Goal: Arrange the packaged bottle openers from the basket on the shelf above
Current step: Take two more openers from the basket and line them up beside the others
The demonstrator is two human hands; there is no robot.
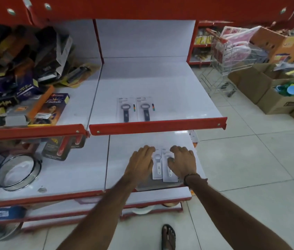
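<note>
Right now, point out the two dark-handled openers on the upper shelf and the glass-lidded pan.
Left dark-handled opener (126, 110), head view: on its handle.
Right dark-handled opener (145, 109), head view: on its handle.
Glass-lidded pan (17, 171), head view: on the lid's glass.

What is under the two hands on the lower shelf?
Two white packaged bottle openers lie side by side under the left hand and right hand. Beneath them sits a grey tray or basket, mostly covered.

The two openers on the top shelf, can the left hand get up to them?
Probably yes. The left hand is low, but nothing stands before the two openers except the shelf's low red lip.
</note>
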